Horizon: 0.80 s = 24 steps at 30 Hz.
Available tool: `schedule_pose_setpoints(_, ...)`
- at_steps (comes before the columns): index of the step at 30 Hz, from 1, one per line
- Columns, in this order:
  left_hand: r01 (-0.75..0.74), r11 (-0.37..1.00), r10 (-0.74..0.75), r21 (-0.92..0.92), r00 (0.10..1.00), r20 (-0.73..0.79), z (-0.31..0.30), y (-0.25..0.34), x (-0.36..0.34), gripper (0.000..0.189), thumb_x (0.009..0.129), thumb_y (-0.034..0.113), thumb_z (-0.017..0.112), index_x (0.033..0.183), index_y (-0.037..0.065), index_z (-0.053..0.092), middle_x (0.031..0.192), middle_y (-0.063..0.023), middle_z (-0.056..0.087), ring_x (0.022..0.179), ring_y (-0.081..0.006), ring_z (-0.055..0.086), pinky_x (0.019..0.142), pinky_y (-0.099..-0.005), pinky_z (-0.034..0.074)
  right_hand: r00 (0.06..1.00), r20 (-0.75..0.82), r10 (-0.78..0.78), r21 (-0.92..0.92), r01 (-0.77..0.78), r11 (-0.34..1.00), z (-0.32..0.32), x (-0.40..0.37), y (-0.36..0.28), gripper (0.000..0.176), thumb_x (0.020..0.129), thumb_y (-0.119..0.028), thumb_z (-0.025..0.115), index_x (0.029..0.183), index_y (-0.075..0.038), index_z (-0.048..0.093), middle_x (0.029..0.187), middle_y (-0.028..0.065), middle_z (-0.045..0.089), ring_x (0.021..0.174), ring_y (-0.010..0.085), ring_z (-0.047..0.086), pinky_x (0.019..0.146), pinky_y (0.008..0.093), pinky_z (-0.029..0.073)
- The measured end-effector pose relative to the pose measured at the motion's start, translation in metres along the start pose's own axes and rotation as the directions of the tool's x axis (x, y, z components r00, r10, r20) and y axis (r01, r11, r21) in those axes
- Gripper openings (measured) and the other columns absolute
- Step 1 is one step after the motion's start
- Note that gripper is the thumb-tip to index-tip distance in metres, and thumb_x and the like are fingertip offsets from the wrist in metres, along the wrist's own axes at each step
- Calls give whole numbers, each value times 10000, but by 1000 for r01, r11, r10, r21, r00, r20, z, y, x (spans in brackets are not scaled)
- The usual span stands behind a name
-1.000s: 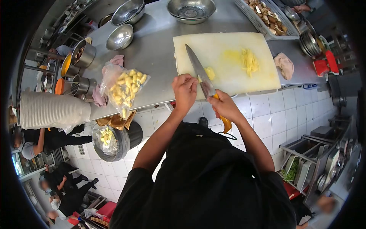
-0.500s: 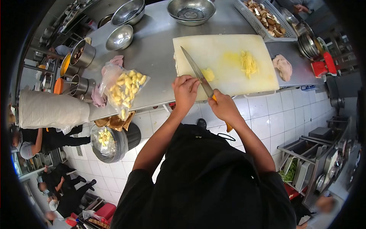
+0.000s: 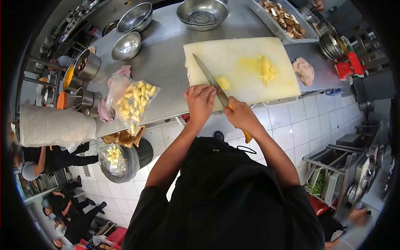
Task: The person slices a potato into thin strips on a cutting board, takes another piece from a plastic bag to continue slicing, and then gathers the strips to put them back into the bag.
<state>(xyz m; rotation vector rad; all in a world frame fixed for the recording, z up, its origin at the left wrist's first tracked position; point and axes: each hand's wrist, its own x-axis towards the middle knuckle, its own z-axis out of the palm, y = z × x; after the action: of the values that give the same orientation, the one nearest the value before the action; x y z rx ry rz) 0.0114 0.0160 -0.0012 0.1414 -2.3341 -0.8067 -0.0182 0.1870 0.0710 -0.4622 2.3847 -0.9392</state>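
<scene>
My right hand [image 3: 240, 115] grips the yellow handle of a long kitchen knife [image 3: 209, 78], its blade lying slanted over the near left part of the white cutting board [image 3: 241, 52]. My left hand [image 3: 200, 102] is curled at the board's near edge, fingers against the blade's side, apparently pinching a small yellow piece that I cannot make out. A yellow chunk [image 3: 223, 82] lies just right of the blade. A pile of thin yellow strips [image 3: 265, 69] sits further right on the board.
A clear bag of yellow pieces [image 3: 134, 99] lies left on the steel counter [image 3: 166, 58]. Metal bowls [image 3: 202, 11] and pots stand behind. A basket of mushrooms [image 3: 283, 16] is at back right, a cloth [image 3: 303, 70] right of the board, a bin [image 3: 123, 156] below. Other people stand at lower left.
The knife blade has swung left and lowered toward the board, passing left of the yellow chunk. My left hand stays at the board's near edge.
</scene>
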Motion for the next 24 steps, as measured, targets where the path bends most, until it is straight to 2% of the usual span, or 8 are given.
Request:
schedule_pose_setpoints(6,-18,997,19,69,1000,-12,2,-1,7,121,850,166,793,954,107,807,966,-5,707,977,-215,618,972,-417,376,999,-31,16,88,-13,996,-7,-2,2,272,957,-222,588,990,46,557,839,327,666,869,517,655,797,556,506)
schedule_pose_setpoints(9,-28,996,28,82,1000,-3,1,-3,8,118,839,166,798,940,105,806,973,-8,705,978,-218,618,977,-425,373,999,-28,34,91,-32,995,-12,-4,-1,270,965,-217,585,1021,47,568,814,297,677,777,460,690,732,524,530)
schedule_pose_setpoints(13,-40,997,40,67,999,-6,2,-5,7,136,804,143,807,932,99,799,955,-5,684,1007,-215,601,962,-441,376,991,18,130,212,-131,968,-30,-16,-25,278,976,-226,595,1022,46,565,774,220,669,597,323,682,562,431,537)
schedule_pose_setpoints(15,-43,997,41,59,998,42,-1,-4,8,223,788,171,826,994,92,792,999,-13,679,1029,-223,594,975,-439,372,991,-2,131,271,-125,954,-35,-18,-24,284,981,-236,603,1017,43,562,754,175,653,524,251,653,488,373,521)
schedule_pose_setpoints(18,-71,997,65,41,988,138,-8,-3,14,402,775,260,856,1136,109,764,1115,-26,659,1081,-236,579,981,-430,374,991,-28,134,344,-117,932,-45,-22,-20,291,984,-249,613,992,36,557,726,137,614,495,218,618,460,338,502)
schedule_pose_setpoints(22,-104,993,88,48,962,259,-8,2,35,587,759,367,871,1272,127,720,1237,-43,611,1171,-247,541,1005,-419,377,977,-78,196,348,-157,924,-56,-27,-6,284,989,-248,613,953,26,548,695,112,581,480,193,596,453,334,486)
schedule_pose_setpoints(24,-141,989,118,43,933,339,-7,2,45,584,773,375,860,1283,129,716,1257,-51,602,1202,-249,527,1024,-417,379,969,-97,229,367,-179,913,-58,-30,1,285,989,-247,612,936,24,541,684,109,569,474,194,591,452,336,480)
